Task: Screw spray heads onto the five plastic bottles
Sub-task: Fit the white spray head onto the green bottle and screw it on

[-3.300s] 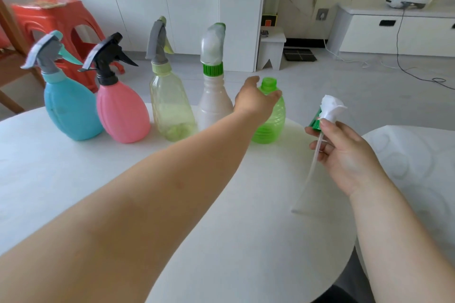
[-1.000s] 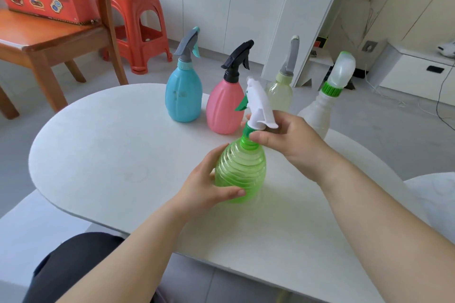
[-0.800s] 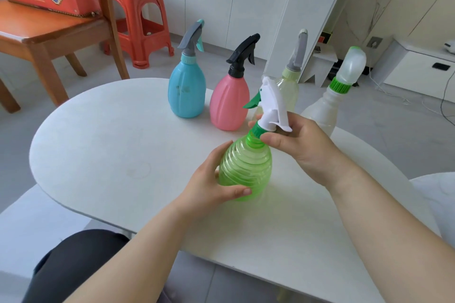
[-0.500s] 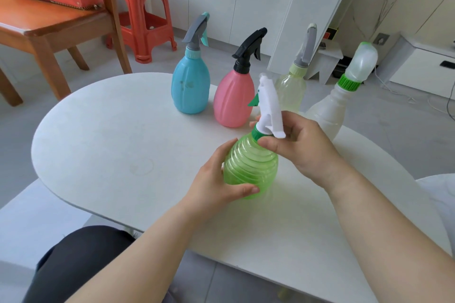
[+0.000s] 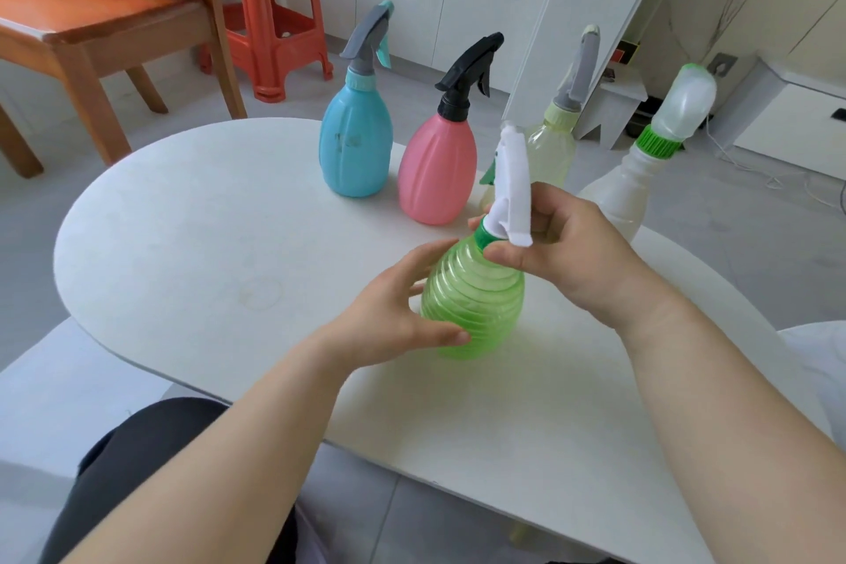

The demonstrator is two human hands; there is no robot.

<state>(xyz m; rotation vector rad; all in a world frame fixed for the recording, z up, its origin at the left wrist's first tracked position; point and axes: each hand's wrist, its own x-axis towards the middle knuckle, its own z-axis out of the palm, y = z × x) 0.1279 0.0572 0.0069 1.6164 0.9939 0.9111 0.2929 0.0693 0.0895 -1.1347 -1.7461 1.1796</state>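
A ribbed green bottle [image 5: 476, 302] stands on the white table [image 5: 206, 243] near its front edge. My left hand [image 5: 393, 316] wraps its left side. A white spray head [image 5: 512, 183] with a green collar sits on the bottle's neck, and my right hand [image 5: 567, 247] grips it at the collar. Behind stand a blue bottle [image 5: 356, 147] with a grey head, a pink bottle [image 5: 437, 172] with a black head, a pale yellow bottle [image 5: 551, 147] with a grey head and a white bottle [image 5: 622, 192] with a clear head.
A wooden chair [image 5: 91, 32] with a red box and a red plastic stool [image 5: 270, 9] stand beyond the table at the left. White cabinets line the back wall. A low white unit [image 5: 796, 119] and a cable lie on the floor at the right.
Since the oldest frame the green bottle has come from the row to the table's front and the white head now sits on its neck. Over the last second my right hand has turned the head.
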